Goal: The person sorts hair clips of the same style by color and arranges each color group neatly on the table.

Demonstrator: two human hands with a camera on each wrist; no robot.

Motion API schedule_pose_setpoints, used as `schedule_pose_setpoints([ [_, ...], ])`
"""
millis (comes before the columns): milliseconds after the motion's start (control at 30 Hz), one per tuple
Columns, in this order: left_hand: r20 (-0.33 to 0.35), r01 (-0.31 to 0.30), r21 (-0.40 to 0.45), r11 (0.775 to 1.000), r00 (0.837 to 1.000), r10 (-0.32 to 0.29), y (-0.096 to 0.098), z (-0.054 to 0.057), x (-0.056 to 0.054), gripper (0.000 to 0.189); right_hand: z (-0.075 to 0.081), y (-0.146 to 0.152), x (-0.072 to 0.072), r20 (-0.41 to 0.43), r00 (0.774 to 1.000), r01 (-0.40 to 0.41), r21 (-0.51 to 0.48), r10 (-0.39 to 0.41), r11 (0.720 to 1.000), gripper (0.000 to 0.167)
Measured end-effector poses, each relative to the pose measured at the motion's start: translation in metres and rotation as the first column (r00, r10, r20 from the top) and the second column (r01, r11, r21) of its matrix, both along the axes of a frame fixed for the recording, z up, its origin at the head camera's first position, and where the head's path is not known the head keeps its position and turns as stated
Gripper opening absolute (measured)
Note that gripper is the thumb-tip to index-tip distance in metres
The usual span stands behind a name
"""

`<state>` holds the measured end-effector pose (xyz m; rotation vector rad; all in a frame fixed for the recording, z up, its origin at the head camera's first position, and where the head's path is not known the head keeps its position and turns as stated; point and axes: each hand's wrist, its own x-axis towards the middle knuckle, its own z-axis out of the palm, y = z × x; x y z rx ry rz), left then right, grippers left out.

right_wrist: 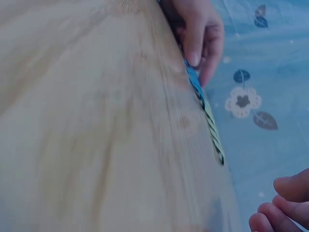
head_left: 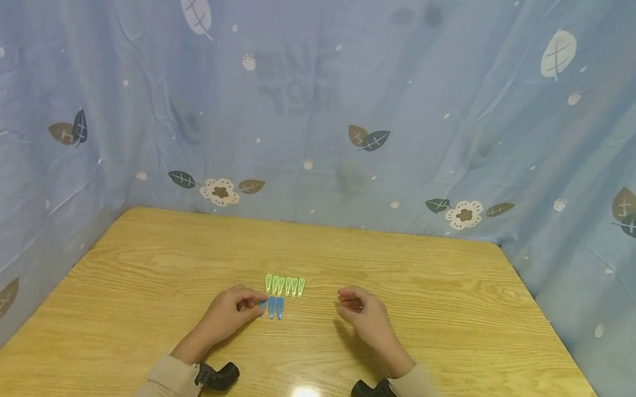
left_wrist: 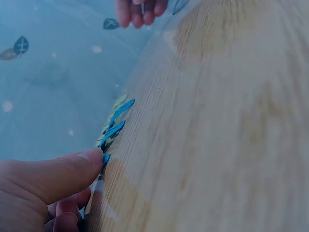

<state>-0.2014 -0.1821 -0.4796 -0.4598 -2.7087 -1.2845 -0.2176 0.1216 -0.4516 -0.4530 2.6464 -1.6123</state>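
Note:
A row of several green hair clips (head_left: 288, 286) lies side by side on the table. Just in front of them are three blue hair clips (head_left: 280, 308), under the left end of that row. My left hand (head_left: 229, 312) pinches the leftmost blue clip (head_left: 262, 306) between thumb and fingertips, partly covering it. Seen from the left wrist, the thumb (left_wrist: 72, 174) is against that clip's end. Off to the right of the clips, my right hand (head_left: 368, 320) hovers above the table with its fingers loosely curved and nothing visible in them.
The wooden table (head_left: 451, 368) reaches back to a blue curtain (head_left: 317, 95) with leaf and flower prints, which also runs along both sides. A black wrist device (head_left: 218, 377) is on the left wrist, and another (head_left: 372, 395) is on the right.

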Motion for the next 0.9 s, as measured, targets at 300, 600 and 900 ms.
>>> schedule_pose_setpoints([
  [300, -0.001, 0.013, 0.011, 1.000, 1.000, -0.013, 0.001, 0.000, -0.001, 0.021, -0.008, 0.025, 0.007, -0.016, 0.994, 0.111, 0.009, -0.110, 0.994, 0.025],
  [600, -0.018, 0.023, 0.004, 1.000, 1.000, -0.023, -0.001, -0.002, -0.001, 0.020, -0.019, 0.024, 0.012, -0.080, 0.987, 0.143, 0.053, -0.138, 0.988, 0.023],
  [900, -0.014, 0.015, 0.005, 1.000, 1.000, -0.015, 0.000, -0.002, -0.001, 0.021, -0.013, 0.024, 0.014, -0.064, 0.986, 0.159, 0.085, -0.153, 0.984, 0.022],
])
